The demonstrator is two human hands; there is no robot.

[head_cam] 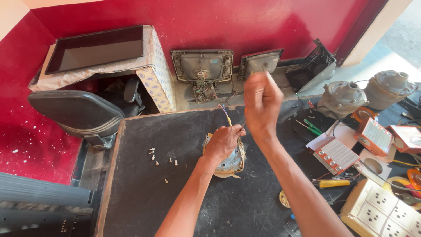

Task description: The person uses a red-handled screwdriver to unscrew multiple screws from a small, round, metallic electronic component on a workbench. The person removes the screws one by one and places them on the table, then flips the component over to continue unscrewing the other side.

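Left hand (223, 141): palm down on top of a round metal motor part (230, 162), fingers curled over its upper edge – it covers most of the part's top face.
Motor part: sits on the dark worktop (175, 193), near the middle, toward the far edge; only the lower rim and grey ribbed side show below the hand.
Right hand (262, 104): raised above the motor part, closed in a fist around a thin tool; blurred, so individual fingers are hard to separate.
Tool (242, 127): only a short dark tip shows below the fist, pointing down at the part; kind cannot be told.
Wires (226, 115): thin coloured strands rise from the part just beside the left hand; where they end is hidden.
Screws (163, 160): small pale loose ones scattered on the worktop, left of the part, well apart from both hands.
Right side: 2 grey motor housings (344, 97), white-and-orange boxes (335, 154), a switchboard with sockets (381, 215) – cut off at the frame edge.
Back wall: a monitor shell (202, 66) leaning on the red wall (245, 22), face inward.
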